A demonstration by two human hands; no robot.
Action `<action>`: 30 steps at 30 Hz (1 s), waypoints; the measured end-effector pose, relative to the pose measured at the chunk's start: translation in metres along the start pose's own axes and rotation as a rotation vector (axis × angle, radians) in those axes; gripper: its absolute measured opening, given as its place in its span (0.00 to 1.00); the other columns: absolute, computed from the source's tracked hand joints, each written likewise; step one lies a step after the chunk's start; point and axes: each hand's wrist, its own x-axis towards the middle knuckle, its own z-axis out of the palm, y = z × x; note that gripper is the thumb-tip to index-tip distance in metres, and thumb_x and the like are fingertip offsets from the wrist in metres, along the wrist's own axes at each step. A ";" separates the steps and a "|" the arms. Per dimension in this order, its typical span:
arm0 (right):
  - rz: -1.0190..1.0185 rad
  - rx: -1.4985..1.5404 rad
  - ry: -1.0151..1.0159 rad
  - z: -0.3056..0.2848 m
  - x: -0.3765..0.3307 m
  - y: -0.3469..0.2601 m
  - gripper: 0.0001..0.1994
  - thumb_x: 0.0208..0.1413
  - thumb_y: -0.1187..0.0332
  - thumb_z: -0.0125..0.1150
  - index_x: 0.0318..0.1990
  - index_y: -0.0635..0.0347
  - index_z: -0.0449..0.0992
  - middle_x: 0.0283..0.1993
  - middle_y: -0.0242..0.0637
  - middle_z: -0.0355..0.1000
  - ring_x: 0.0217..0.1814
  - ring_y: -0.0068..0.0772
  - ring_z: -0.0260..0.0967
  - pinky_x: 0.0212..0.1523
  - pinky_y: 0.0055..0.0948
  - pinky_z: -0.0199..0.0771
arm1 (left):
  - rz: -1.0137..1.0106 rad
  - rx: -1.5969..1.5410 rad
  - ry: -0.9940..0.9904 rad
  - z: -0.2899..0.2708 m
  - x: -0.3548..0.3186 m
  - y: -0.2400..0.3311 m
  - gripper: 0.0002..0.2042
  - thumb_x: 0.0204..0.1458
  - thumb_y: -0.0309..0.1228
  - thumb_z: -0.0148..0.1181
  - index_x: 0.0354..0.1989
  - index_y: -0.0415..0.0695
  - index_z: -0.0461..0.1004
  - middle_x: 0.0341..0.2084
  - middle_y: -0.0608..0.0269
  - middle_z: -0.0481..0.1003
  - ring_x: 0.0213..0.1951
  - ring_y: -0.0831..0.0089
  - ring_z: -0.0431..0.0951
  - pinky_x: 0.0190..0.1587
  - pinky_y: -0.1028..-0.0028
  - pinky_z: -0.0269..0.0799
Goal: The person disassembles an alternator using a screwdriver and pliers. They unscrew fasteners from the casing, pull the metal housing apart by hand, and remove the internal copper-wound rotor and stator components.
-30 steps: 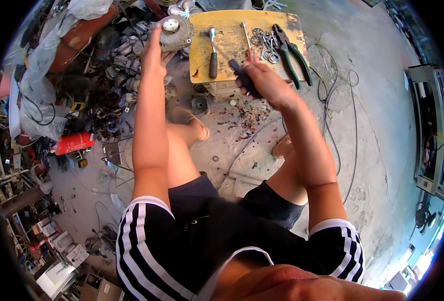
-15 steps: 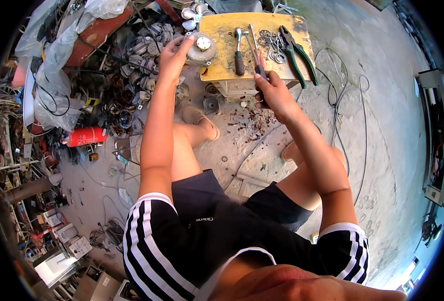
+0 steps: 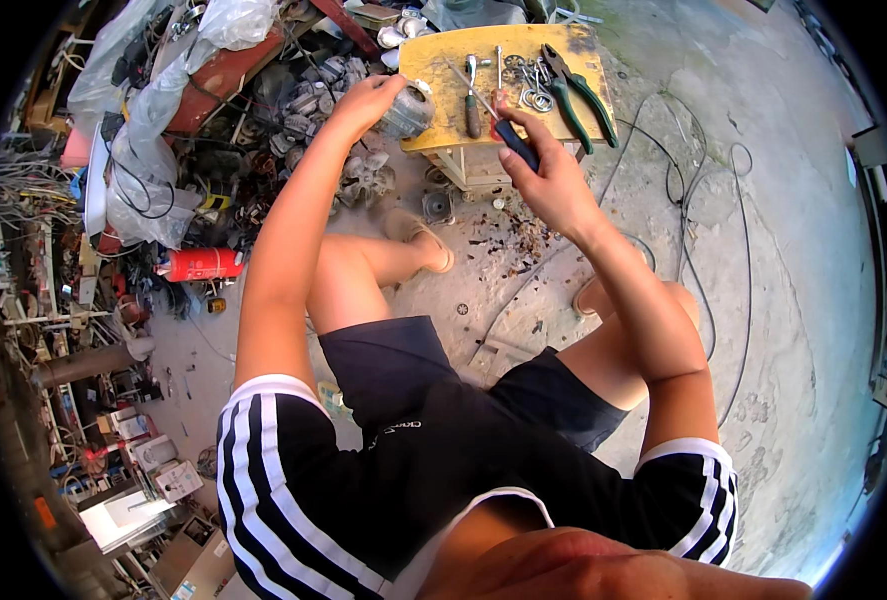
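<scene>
My left hand is closed on a round grey metal motor housing, tilted on its side at the left edge of the small yellow table. In my right hand is a screwdriver with a dark handle, its thin shaft pointing up and left over the tabletop. Beneath that shaft lies a brown-handled ratchet wrench. A second screwdriver with a red handle rests beside it, partly hidden by my right hand's tool. Several metal rings and large green-handled pliers lie farther right.
Scrap motor parts are heaped left of the table, with a red cylinder on the floor nearby. Dark debris is scattered below the table. A black cable loops across the concrete at right.
My left hand has tipped the motor housing from face-up onto its side. The screwdriver in my right hand has swung to point up and left, toward the housing side.
</scene>
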 end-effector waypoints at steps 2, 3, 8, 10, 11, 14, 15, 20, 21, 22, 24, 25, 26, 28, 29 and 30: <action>0.040 -0.050 -0.057 -0.005 -0.011 -0.008 0.23 0.59 0.66 0.56 0.64 0.51 0.66 0.47 0.55 0.76 0.51 0.58 0.75 0.52 0.42 0.73 | 0.001 0.127 0.034 0.005 0.004 0.004 0.37 0.53 0.60 0.52 0.65 0.47 0.68 0.55 0.50 0.75 0.57 0.54 0.74 0.56 0.59 0.69; 0.033 -0.060 -0.065 -0.006 -0.016 -0.007 0.23 0.59 0.66 0.55 0.63 0.51 0.66 0.47 0.56 0.76 0.50 0.58 0.75 0.52 0.43 0.73 | 0.002 0.191 0.050 0.008 0.004 0.007 0.36 0.53 0.60 0.51 0.65 0.47 0.68 0.55 0.49 0.75 0.58 0.53 0.74 0.58 0.59 0.68; -0.003 -0.129 -0.090 0.000 -0.034 0.006 0.23 0.61 0.66 0.55 0.64 0.53 0.65 0.48 0.55 0.76 0.51 0.56 0.75 0.52 0.42 0.73 | -0.014 0.415 0.105 0.019 0.002 0.020 0.40 0.55 0.64 0.47 0.68 0.46 0.62 0.60 0.47 0.70 0.61 0.50 0.71 0.61 0.58 0.66; -0.004 -0.151 -0.074 0.008 -0.037 0.017 0.23 0.63 0.66 0.54 0.65 0.53 0.64 0.48 0.53 0.76 0.49 0.53 0.76 0.51 0.40 0.73 | -0.021 0.308 0.099 0.020 -0.004 0.022 0.44 0.53 0.66 0.50 0.69 0.41 0.59 0.61 0.44 0.69 0.61 0.51 0.71 0.62 0.58 0.65; 0.010 -0.134 -0.084 0.008 -0.038 0.018 0.23 0.63 0.65 0.54 0.65 0.53 0.64 0.47 0.53 0.76 0.48 0.52 0.76 0.51 0.40 0.73 | -0.028 0.148 0.072 0.022 -0.010 0.023 0.47 0.51 0.66 0.52 0.68 0.38 0.58 0.61 0.42 0.68 0.61 0.51 0.71 0.62 0.58 0.65; 0.040 -0.088 -0.093 0.009 -0.038 0.017 0.23 0.62 0.66 0.54 0.64 0.54 0.64 0.47 0.55 0.76 0.48 0.55 0.75 0.51 0.42 0.73 | 0.021 0.094 -0.080 0.015 -0.034 0.028 0.54 0.44 0.67 0.62 0.70 0.37 0.53 0.62 0.41 0.66 0.64 0.54 0.67 0.63 0.59 0.64; 0.041 -0.075 -0.080 0.010 -0.038 0.017 0.22 0.61 0.66 0.54 0.63 0.56 0.64 0.47 0.56 0.76 0.50 0.58 0.74 0.52 0.44 0.72 | 0.050 0.146 -0.142 0.012 -0.040 0.029 0.57 0.41 0.67 0.66 0.72 0.38 0.50 0.63 0.41 0.65 0.65 0.54 0.66 0.64 0.59 0.64; 0.004 -0.083 -0.078 0.016 -0.037 0.021 0.23 0.63 0.64 0.54 0.65 0.53 0.64 0.46 0.52 0.76 0.46 0.51 0.77 0.49 0.39 0.73 | 0.289 0.078 -0.018 0.021 -0.041 -0.001 0.57 0.28 0.55 0.81 0.66 0.35 0.58 0.57 0.45 0.72 0.57 0.59 0.74 0.59 0.64 0.69; 0.003 -0.074 -0.083 0.017 -0.036 0.021 0.23 0.63 0.64 0.54 0.65 0.53 0.64 0.47 0.52 0.76 0.47 0.51 0.77 0.50 0.39 0.73 | 0.299 0.128 0.041 0.023 -0.037 -0.007 0.56 0.26 0.56 0.81 0.64 0.37 0.61 0.55 0.47 0.74 0.56 0.59 0.76 0.58 0.64 0.70; 0.001 -0.064 -0.087 0.018 -0.036 0.021 0.23 0.63 0.64 0.54 0.65 0.53 0.63 0.47 0.53 0.76 0.47 0.51 0.77 0.50 0.39 0.73 | 0.288 0.145 0.068 0.023 -0.034 -0.013 0.55 0.26 0.55 0.81 0.64 0.40 0.61 0.53 0.49 0.75 0.54 0.60 0.77 0.57 0.64 0.71; -0.053 -0.096 -0.052 0.018 -0.033 0.027 0.23 0.63 0.64 0.54 0.65 0.54 0.64 0.48 0.53 0.76 0.47 0.52 0.76 0.50 0.39 0.73 | 0.246 0.150 0.039 0.024 -0.038 -0.005 0.55 0.26 0.55 0.80 0.65 0.39 0.61 0.55 0.48 0.74 0.55 0.59 0.76 0.58 0.64 0.71; -0.081 -0.112 -0.034 0.018 -0.032 0.029 0.23 0.63 0.64 0.55 0.65 0.54 0.64 0.48 0.53 0.76 0.48 0.52 0.76 0.51 0.40 0.73 | 0.226 0.153 0.025 0.024 -0.039 -0.002 0.55 0.26 0.55 0.80 0.65 0.39 0.61 0.56 0.47 0.73 0.56 0.58 0.75 0.58 0.64 0.70; -0.082 -0.108 -0.032 0.019 -0.031 0.028 0.23 0.62 0.64 0.55 0.65 0.54 0.64 0.48 0.53 0.76 0.48 0.52 0.76 0.51 0.40 0.73 | 0.230 0.172 0.046 0.024 -0.040 -0.001 0.55 0.27 0.55 0.80 0.65 0.39 0.61 0.57 0.46 0.72 0.57 0.58 0.75 0.58 0.64 0.70; -0.083 -0.100 -0.027 0.022 -0.029 0.025 0.23 0.62 0.64 0.55 0.65 0.54 0.65 0.49 0.54 0.76 0.49 0.53 0.76 0.51 0.40 0.73 | 0.239 0.209 0.087 0.025 -0.042 0.000 0.55 0.27 0.56 0.80 0.65 0.39 0.60 0.59 0.44 0.70 0.59 0.56 0.73 0.59 0.64 0.69; -0.068 -0.098 -0.030 0.023 -0.028 0.023 0.23 0.62 0.63 0.55 0.64 0.54 0.66 0.48 0.54 0.76 0.48 0.53 0.76 0.51 0.40 0.73 | 0.233 0.181 0.076 0.027 -0.043 0.002 0.55 0.27 0.56 0.79 0.65 0.39 0.60 0.60 0.44 0.69 0.59 0.56 0.72 0.60 0.63 0.68; -0.054 -0.096 -0.033 0.023 -0.028 0.020 0.23 0.63 0.63 0.55 0.64 0.55 0.66 0.48 0.54 0.76 0.48 0.52 0.76 0.52 0.39 0.72 | 0.228 0.154 0.064 0.029 -0.045 0.004 0.55 0.28 0.56 0.79 0.65 0.39 0.60 0.60 0.43 0.68 0.60 0.55 0.71 0.61 0.63 0.67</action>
